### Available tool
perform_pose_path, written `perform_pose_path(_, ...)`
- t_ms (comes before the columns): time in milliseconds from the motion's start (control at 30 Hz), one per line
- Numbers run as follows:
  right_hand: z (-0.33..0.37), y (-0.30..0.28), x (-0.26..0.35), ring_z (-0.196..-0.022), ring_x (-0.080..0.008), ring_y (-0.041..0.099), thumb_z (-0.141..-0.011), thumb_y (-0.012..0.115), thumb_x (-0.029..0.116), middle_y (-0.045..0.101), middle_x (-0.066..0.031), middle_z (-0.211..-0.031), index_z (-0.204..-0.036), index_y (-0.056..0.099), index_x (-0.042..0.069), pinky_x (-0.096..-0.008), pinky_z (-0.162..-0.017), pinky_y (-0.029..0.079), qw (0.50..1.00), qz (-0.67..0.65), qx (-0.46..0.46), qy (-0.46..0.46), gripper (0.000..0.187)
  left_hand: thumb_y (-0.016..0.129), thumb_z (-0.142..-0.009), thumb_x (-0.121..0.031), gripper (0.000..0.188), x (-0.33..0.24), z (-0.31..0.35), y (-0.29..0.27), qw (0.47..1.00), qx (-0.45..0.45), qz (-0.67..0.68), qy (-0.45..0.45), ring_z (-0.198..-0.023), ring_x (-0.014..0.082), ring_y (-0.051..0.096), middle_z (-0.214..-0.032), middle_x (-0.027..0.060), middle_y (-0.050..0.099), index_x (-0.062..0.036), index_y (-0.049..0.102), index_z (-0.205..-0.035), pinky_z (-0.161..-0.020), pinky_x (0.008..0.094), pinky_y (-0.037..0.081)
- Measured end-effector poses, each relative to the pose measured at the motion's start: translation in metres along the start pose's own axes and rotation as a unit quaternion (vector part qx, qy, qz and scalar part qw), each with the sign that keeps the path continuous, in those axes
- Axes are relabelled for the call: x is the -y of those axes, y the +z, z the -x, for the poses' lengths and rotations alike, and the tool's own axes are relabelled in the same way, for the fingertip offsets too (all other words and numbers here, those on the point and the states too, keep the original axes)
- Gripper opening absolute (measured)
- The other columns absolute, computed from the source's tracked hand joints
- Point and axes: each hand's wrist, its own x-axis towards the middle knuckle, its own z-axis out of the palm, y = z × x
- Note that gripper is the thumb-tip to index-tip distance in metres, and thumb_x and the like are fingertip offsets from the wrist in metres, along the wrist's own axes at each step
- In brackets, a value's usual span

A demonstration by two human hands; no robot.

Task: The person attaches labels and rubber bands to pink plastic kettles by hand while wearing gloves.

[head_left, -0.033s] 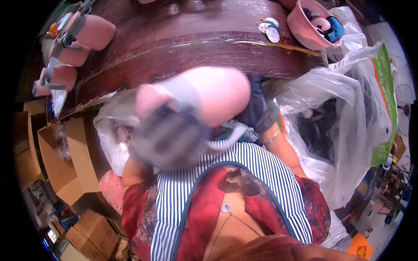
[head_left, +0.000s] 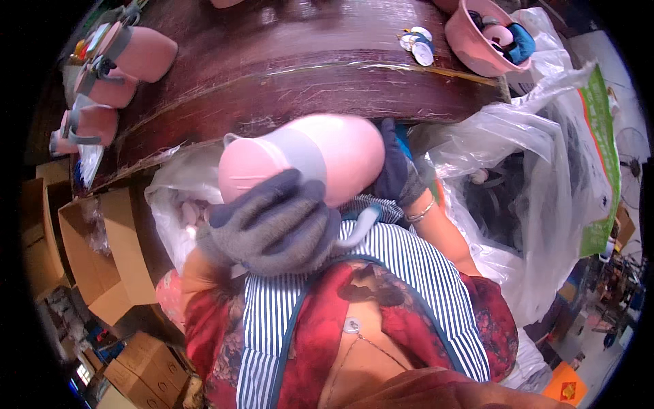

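Note:
A pink jug (head_left: 347,157) with a grey band round its middle lies on its side in front of my chest. My left hand (head_left: 276,225), in a grey knit glove, is closed over the near side of its banded end. My right hand (head_left: 400,167), in a dark glove, grips the jug's rounded right end; its fingers are partly hidden behind the jug. Something bright blue (head_left: 402,140) shows beside the right fingers, too little of it to name. From the jug's underside a pale grey curved handle (head_left: 361,228) hangs over my striped apron.
Several pink jugs (head_left: 146,53) stand on the dark red table (head_left: 300,78) at the left. White round pieces (head_left: 423,53) and a pink basin (head_left: 470,48) of parts sit far right. Plastic bags (head_left: 545,204) flank me; open cardboard boxes (head_left: 102,252) stand left.
The left hand, blurred before, is now sharp on the jug. The jug's left end has turned slightly, and the jug has shifted a little down and left.

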Motion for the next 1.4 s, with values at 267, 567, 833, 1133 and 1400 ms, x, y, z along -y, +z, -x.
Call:
perform_pose_path(267, 0.031, 0.015, 0.024, -0.100, -0.0178, 0.053, -0.101, 0.036, 0.063, 0.058, -0.0069, -0.114, -0.134, 0.048, 0.005, -0.0336, -0.082, 0.048, 0.955, -0.239, -0.099, 0.145, 0.068, 0.074, -0.069, -0.017, 0.039, 0.059, -0.042, 0.017, 0.995, -0.071, -0.059, -0.031, -0.107, 0.0315, 0.064, -0.105, 0.0091, 0.064, -0.0159, 0.071, -0.108, -0.102, 0.0535, 0.049)
perform_pose_path(567, -0.052, -0.111, 0.035, -0.100, -0.0337, 0.065, -0.090, 0.066, 0.039, 0.068, -0.0192, -0.108, -0.119, 0.066, 0.007, -0.0453, -0.088, 0.049, 0.894, 0.351, -0.277, -0.023, 0.044, 0.069, -0.076, -0.028, 0.043, 0.102, -0.062, 0.056, 0.989, 0.091, 0.016, 0.112, -0.136, 0.0367, 0.045, -0.137, 0.0091, 0.055, -0.0257, 0.064, -0.118, -0.114, 0.0591, 0.031)
perform_pose_path(833, -0.133, -0.180, -0.017, -0.117, -0.0358, 0.053, -0.080, 0.071, 0.046, 0.061, -0.0098, -0.122, -0.115, 0.069, 0.019, -0.0502, -0.095, 0.044, 0.669, 0.575, -0.465, -0.071, 0.044, 0.069, -0.086, -0.023, 0.042, 0.100, -0.052, 0.131, 0.994, 0.053, 0.089, -0.016, -0.142, 0.0392, 0.037, -0.151, 0.0138, 0.044, -0.0339, 0.064, -0.126, -0.116, 0.0560, 0.029)
perform_pose_path(1133, -0.111, -0.175, 0.005, -0.096, -0.0135, 0.062, -0.092, 0.067, 0.007, 0.069, -0.0051, -0.105, -0.110, 0.066, 0.003, -0.0283, -0.090, 0.049, 0.882, 0.072, -0.424, -0.194, 0.019, 0.069, -0.086, -0.024, 0.040, 0.071, -0.018, 0.140, 0.958, -0.079, 0.208, -0.181, -0.144, 0.0428, 0.032, -0.152, 0.0205, 0.042, -0.0142, 0.067, -0.124, -0.118, 0.0537, 0.024)
perform_pose_path(1400, -0.089, -0.165, 0.027, -0.092, -0.0140, 0.063, -0.093, 0.066, 0.011, 0.070, -0.0058, -0.102, -0.107, 0.066, 0.002, -0.0287, -0.083, 0.051, 0.881, 0.178, -0.424, -0.112, 0.016, 0.066, -0.088, -0.024, 0.044, 0.067, -0.017, 0.140, 0.955, -0.091, 0.199, -0.202, -0.144, 0.0410, 0.033, -0.152, 0.0200, 0.042, -0.0109, 0.064, -0.130, -0.118, 0.0521, 0.024)
